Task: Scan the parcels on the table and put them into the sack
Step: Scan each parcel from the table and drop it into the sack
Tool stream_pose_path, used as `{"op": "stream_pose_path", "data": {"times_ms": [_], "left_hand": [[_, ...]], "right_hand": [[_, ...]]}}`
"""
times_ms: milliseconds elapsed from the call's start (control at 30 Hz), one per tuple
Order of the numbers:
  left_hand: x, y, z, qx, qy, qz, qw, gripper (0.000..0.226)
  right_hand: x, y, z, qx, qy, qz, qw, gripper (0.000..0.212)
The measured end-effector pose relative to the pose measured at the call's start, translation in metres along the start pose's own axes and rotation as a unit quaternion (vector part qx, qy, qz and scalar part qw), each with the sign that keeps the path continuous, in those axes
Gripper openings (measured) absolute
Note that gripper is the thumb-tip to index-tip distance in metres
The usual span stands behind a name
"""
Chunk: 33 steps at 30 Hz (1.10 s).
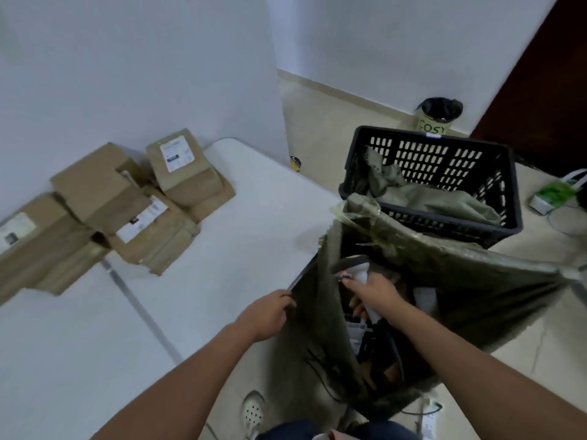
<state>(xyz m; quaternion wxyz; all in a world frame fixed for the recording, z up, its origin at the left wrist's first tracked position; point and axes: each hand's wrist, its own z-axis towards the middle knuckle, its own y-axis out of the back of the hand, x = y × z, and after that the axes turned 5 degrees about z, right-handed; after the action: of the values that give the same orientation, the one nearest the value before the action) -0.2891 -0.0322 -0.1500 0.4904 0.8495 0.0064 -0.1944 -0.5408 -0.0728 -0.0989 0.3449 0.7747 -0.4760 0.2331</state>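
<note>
Several brown cardboard parcels [127,204] with white labels lie piled at the far left of the white table [222,249]. An olive-green sack [444,281] stands open beside the table's right edge. My left hand [270,312] grips the sack's near rim next to the table edge. My right hand [374,293] is inside the sack's mouth and holds a white handheld scanner [365,277]. Labelled parcels [357,331] lie in the sack below that hand, partly hidden in the dark.
A black plastic crate [444,166] holding folded green sacks sits behind the open sack. A small bin with a black liner [436,117] stands by the far wall. A green-and-white bag [556,192] lies on the floor at right. My white shoe [254,411] shows below.
</note>
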Motion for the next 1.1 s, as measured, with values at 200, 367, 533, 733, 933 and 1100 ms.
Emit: {"op": "stream_pose_path", "data": {"times_ms": [200, 367, 533, 733, 933, 1100], "left_hand": [[0.123, 0.001, -0.107, -0.067, 0.142, -0.078, 0.985, 0.031], [0.218, -0.012, -0.202, -0.122, 0.238, -0.141, 0.953, 0.031], [0.292, -0.029, -0.295, -0.19, 0.347, -0.187, 0.899, 0.036], [0.361, -0.023, -0.36, -0.246, 0.439, -0.133, 0.854, 0.052], [0.429, -0.008, -0.406, -0.28, 0.595, -0.159, 0.736, 0.067], [0.486, -0.005, -0.434, -0.224, 0.62, -0.25, 0.709, 0.081]], "right_hand": [[0.093, -0.141, -0.019, 0.131, 0.119, -0.076, 0.981, 0.022], [0.153, -0.268, -0.047, 0.195, 0.2, -0.133, 0.951, 0.023], [0.19, -0.373, -0.078, 0.242, 0.245, -0.178, 0.922, 0.019], [0.218, -0.461, -0.101, 0.276, 0.266, -0.178, 0.906, 0.02], [0.24, -0.516, -0.11, 0.291, 0.272, -0.207, 0.894, 0.024], [0.248, -0.541, -0.103, 0.293, 0.277, -0.237, 0.884, 0.024]]}}
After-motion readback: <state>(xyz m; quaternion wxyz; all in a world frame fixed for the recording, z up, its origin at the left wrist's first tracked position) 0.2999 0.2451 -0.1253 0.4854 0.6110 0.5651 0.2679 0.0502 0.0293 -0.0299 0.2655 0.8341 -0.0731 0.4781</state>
